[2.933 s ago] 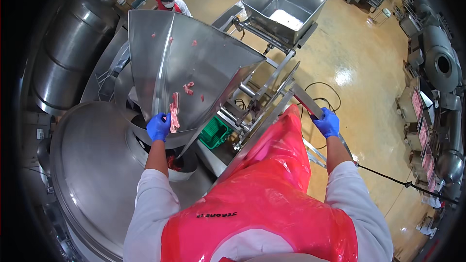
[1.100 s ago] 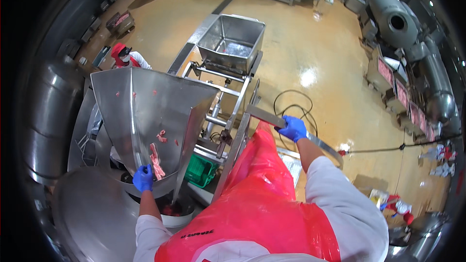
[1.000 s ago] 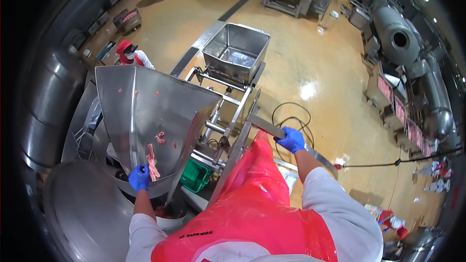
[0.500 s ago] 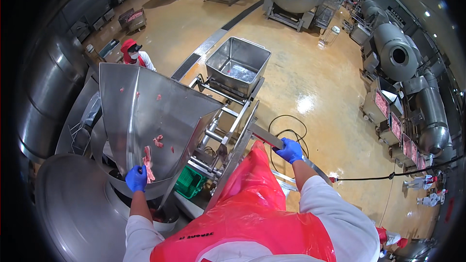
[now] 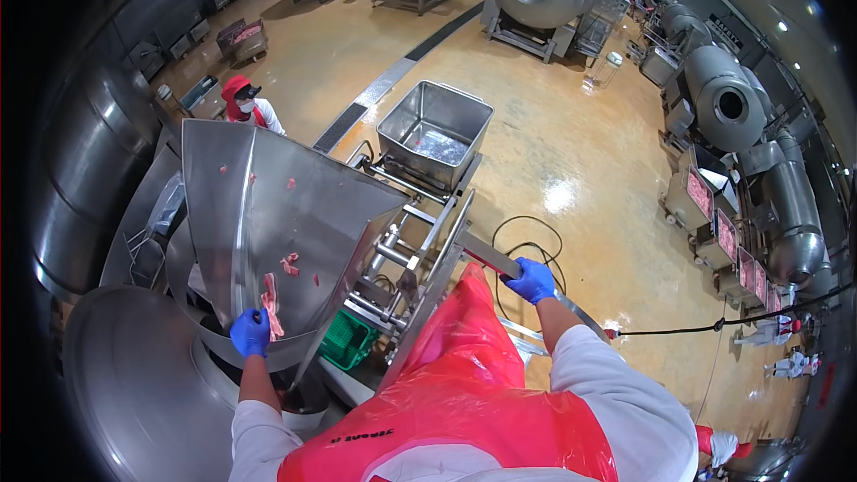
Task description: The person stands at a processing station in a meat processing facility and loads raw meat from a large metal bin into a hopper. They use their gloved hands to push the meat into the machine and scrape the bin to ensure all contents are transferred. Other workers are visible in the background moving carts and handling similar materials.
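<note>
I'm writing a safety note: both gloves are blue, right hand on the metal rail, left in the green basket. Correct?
No: the head view shows the left hand at the lower end of the metal chute, beside a meat strip, not in the green basket. The rest stands.

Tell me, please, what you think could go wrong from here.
The long meat strip on the sloping metal chute might slide down past the left hand beside it.

The right hand is on a metal rail; if that hold slipped, balance could suffer.

The black cable lies looped on the floor, where it might trip someone walking through.
</note>
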A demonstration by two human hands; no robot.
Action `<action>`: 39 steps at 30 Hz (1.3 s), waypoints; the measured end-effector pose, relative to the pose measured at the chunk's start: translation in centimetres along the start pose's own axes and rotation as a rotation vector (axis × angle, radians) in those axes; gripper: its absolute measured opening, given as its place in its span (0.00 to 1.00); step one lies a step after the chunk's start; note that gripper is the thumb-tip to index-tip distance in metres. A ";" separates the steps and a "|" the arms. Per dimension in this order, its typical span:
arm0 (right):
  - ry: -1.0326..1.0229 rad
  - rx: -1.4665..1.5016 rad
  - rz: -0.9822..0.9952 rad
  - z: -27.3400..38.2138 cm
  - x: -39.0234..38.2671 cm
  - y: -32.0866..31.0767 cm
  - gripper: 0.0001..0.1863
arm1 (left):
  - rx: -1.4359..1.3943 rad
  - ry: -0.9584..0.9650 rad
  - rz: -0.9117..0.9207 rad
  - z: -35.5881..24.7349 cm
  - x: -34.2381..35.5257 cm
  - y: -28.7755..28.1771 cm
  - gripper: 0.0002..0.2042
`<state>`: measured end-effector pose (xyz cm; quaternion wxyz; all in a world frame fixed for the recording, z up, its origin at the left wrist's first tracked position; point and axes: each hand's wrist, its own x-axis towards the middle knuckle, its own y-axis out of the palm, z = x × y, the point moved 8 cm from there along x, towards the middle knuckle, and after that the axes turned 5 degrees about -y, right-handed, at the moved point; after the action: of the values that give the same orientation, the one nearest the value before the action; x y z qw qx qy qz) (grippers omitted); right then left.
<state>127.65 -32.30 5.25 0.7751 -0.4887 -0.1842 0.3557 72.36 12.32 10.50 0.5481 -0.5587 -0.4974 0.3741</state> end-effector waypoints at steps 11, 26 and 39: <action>0.049 -0.024 0.067 0.2 0.1 -1.2 0.27 | 0.013 0.013 -0.004 -0.6 0.0 -1.5 0.17; 0.053 -0.028 0.060 1.1 0.2 -4.2 0.27 | -0.008 0.018 -0.014 -1.4 0.4 -3.4 0.16; 0.046 -0.047 0.086 1.9 1.5 -5.7 0.28 | -0.012 0.009 0.008 -1.7 1.6 -4.9 0.16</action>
<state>129.53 -31.55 11.11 0.7514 -0.5224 -0.1537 0.3728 73.61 12.97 15.69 0.5457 -0.5656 -0.4948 0.3707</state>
